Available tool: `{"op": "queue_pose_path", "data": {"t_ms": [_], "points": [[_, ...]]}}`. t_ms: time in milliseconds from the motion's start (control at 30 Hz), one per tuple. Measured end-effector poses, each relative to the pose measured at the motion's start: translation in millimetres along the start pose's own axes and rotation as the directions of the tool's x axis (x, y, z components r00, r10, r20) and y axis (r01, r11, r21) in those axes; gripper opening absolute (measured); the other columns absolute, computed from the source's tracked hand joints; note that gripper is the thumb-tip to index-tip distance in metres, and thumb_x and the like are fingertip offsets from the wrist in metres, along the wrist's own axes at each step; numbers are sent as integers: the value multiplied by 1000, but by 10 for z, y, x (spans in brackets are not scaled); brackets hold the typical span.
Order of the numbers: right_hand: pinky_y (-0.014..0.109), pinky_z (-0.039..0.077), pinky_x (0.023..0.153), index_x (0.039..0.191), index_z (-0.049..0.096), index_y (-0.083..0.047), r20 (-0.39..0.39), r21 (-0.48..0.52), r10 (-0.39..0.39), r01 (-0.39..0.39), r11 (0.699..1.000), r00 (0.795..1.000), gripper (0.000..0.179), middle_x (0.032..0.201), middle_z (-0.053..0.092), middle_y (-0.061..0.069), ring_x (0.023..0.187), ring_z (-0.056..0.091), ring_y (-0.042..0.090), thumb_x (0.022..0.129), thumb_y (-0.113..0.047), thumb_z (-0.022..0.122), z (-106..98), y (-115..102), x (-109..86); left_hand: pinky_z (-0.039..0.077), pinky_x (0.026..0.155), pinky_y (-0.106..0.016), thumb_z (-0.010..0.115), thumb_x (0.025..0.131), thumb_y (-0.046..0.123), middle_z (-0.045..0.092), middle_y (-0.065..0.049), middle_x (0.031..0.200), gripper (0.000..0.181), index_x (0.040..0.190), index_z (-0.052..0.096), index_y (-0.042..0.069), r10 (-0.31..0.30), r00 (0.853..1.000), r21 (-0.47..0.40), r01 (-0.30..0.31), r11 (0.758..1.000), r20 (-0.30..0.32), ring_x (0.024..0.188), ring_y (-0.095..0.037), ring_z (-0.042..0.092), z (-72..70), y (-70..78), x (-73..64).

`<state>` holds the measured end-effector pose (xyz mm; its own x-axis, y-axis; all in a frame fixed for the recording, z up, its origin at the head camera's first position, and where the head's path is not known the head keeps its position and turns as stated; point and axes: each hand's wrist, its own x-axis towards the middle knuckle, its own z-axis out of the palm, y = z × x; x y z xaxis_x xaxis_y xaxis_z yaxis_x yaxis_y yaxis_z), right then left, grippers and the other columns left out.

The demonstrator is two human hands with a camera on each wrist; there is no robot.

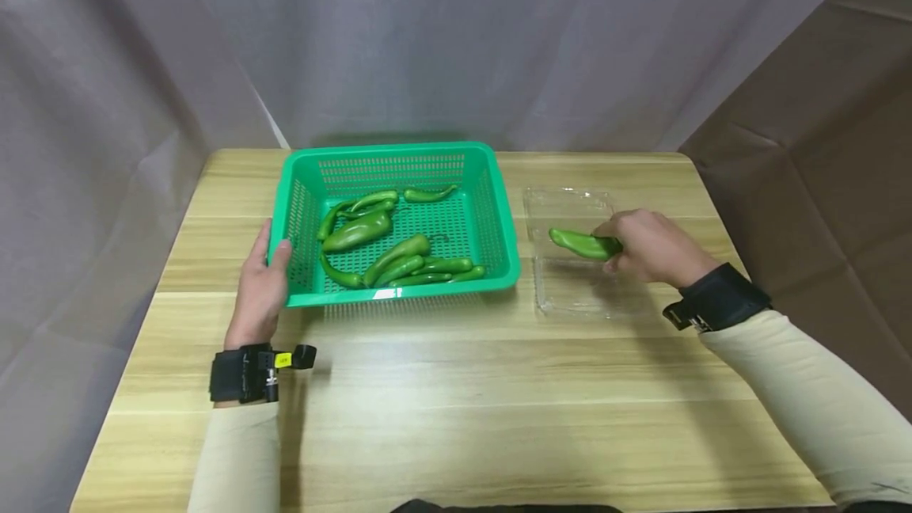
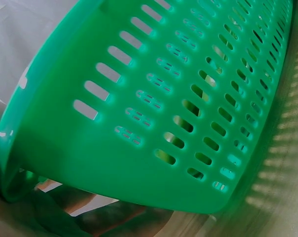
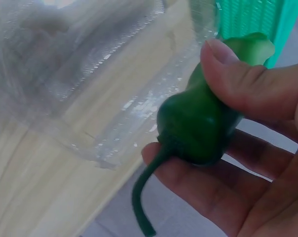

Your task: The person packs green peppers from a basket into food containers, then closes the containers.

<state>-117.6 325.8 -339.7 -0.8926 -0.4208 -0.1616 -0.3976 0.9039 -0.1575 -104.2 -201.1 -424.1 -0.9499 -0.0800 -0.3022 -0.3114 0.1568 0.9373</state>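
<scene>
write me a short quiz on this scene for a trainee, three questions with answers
1. Multiple choice: which view shows the stem of the pepper in the right grip?
A. Head
B. Left wrist
C. Right wrist

2. True or false: the left grip holds the green basket.

3. Fill in: from the person's side, the clear container lies to the ____ of the green basket.

Key:
1. C
2. True
3. right

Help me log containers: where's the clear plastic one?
In the head view, the clear container lies on the table, right of the green basket, below the pepper in the right hand.
</scene>
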Motion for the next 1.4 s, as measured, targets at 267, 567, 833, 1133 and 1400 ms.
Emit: {"op": "queue_pose_path", "data": {"t_ms": [267,567,833,1133,1400], "points": [[40,51,66,110,79,0,-30,-8,19,-19,1000,999,41,92,78,10,73,61,19,71,-4,91,111,41,13,19,130,-58,33,112,45,-4,10,176,61,165,1,43,-2,1000,-2,2,1000,-8,164,-28,4,0,-5,23],[42,50,60,106,81,-6,-53,-66,15,-19,998,998,39,85,75,5,70,60,20,69,-6,91,206,35,3,14,130,-59,31,113,41,-1,9,176,61,166,1,40,2,1000,14,-1,1000,-19,164,-26,2,1,10,54],[48,56,67,114,79,-2,-49,-82,40,-44,996,998,44,106,75,14,83,68,29,72,-8,90,274,16,5,11,131,-57,31,114,39,-2,9,176,61,166,0,38,-12,1000,6,12,1000,-21,164,-24,0,-4,9,52],[46,57,67,108,80,0,-50,-112,4,-9,994,999,40,98,68,12,79,65,26,69,-3,90,370,9,-21,13,131,-57,32,114,38,-3,10,176,61,166,0,39,-24,999,4,24,1000,-24,164,-24,0,-3,12,39],[45,57,67,112,79,2,-43,-112,-5,1,994,999,42,95,69,13,76,64,24,70,-1,86,478,26,-39,14,131,-58,32,114,38,-3,8,176,62,166,-1,39,-23,1000,3,23,1000,-13,164,-26,2,2,3,26]]}}
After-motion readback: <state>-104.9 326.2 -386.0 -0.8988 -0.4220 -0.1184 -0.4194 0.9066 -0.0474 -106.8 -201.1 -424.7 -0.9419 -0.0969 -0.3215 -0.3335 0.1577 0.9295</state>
